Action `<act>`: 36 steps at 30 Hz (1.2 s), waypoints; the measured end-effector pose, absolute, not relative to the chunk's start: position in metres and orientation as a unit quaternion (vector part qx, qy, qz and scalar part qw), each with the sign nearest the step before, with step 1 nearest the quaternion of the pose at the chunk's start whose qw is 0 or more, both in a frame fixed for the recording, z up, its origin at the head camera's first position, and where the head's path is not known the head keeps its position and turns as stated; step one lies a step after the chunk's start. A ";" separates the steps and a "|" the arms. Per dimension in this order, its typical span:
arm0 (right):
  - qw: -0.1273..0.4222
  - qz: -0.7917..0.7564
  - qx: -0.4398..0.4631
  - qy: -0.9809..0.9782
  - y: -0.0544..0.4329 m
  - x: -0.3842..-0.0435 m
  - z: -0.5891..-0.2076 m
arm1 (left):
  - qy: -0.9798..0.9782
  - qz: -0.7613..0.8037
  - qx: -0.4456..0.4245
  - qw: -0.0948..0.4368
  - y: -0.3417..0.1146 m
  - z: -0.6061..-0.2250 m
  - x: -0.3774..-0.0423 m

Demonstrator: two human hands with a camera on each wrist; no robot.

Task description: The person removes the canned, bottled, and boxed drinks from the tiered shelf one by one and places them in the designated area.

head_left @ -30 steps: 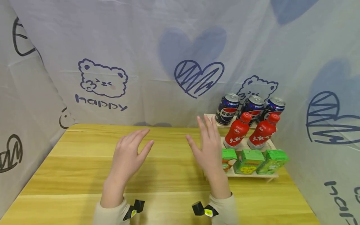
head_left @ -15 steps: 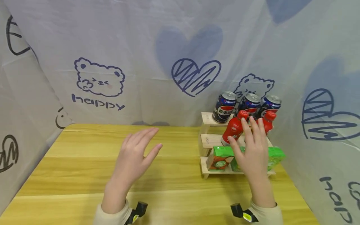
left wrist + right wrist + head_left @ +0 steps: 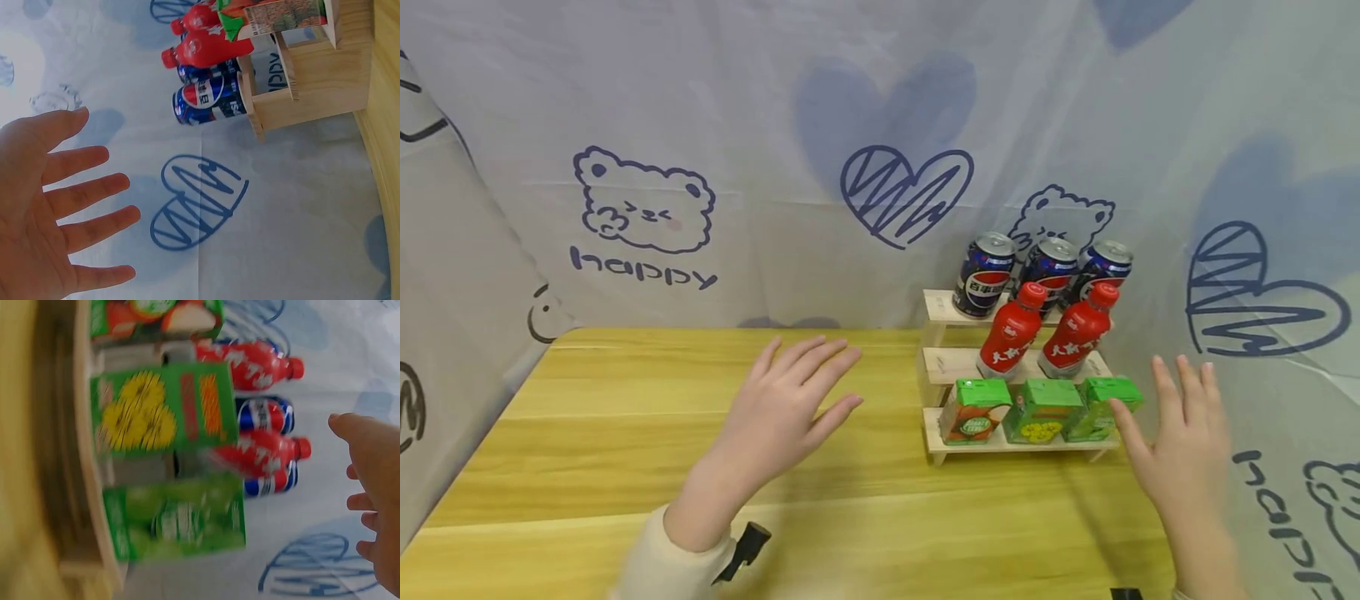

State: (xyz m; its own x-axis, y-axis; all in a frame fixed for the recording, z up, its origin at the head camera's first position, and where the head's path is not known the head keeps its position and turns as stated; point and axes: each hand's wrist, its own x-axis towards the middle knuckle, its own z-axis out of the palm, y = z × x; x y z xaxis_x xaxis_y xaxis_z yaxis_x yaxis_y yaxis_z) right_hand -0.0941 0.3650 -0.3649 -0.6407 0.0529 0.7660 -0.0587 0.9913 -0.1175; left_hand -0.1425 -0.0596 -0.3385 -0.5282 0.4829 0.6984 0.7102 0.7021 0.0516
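My left hand [image 3: 781, 410] hovers over the table left of a small wooden tiered rack [image 3: 951, 364]; in the left wrist view its fingers are spread and the palm holds nothing. On the other side, right of the rack, my right hand [image 3: 1186, 454] hangs in the air with fingers extended, nearest to a light green drink carton [image 3: 1101, 407]. Beside that carton on the lowest tier stand a carton with yellow flowers [image 3: 1043, 411] and a red-and-green carton [image 3: 976, 412]. Two red bottles [image 3: 1012, 332] stand on the middle tier. Three dark blue cola cans [image 3: 985, 275] fill the top tier.
A wooden table [image 3: 647, 433] spreads under the hands. Behind it and at both sides hangs a pale cloth [image 3: 760, 167] printed with hearts and bears. The rack stands near the back cloth, toward the table's right side.
My right hand has swept rightward past the front of the rack to its right side. The left hand has shifted slightly right, its fingers spreading. The head view has turned a little right.
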 end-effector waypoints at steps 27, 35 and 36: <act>0.130 -0.041 0.007 -0.991 0.456 -0.086 -0.431 | -0.834 -0.007 -0.470 0.290 0.004 -0.328 -0.174; 0.090 -0.019 0.041 -0.995 0.460 -0.088 -0.452 | -0.833 -0.004 -0.481 0.273 0.022 -0.330 -0.191; 0.092 -0.017 0.044 -0.995 0.461 -0.088 -0.454 | -0.834 -0.004 -0.482 0.270 0.024 -0.330 -0.193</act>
